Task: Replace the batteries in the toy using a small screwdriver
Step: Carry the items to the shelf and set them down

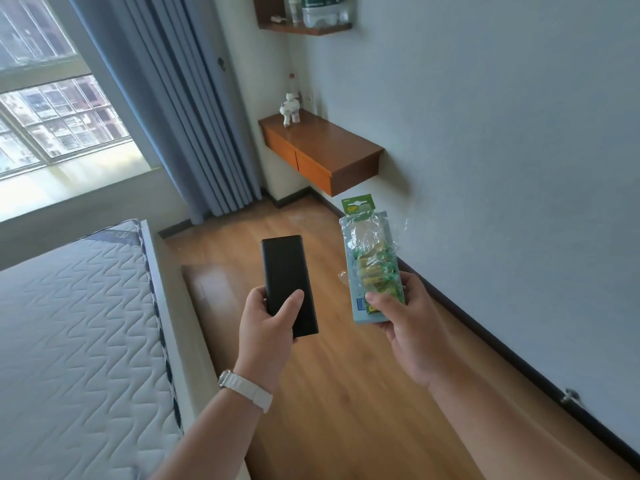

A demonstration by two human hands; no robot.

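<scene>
My left hand (268, 323) grips the lower end of a flat black rectangular case (285, 275), held upright over the floor; its contents are hidden. My right hand (403, 313) holds a green and pale blue blister pack of batteries (372, 261) by its lower end; the clear plastic is torn open at the top and several yellow-green cells remain in it. A small white robot toy (290, 109) stands far ahead on the back end of a wall-mounted wooden drawer shelf (332, 150). No screwdriver is visible.
A bed with a quilted bare mattress (76, 334) fills the left. Wooden floor (346, 393) runs between it and the right wall. Blue curtains (180, 109) hang by the window. An upper shelf (304, 27) carries a water bottle and small items.
</scene>
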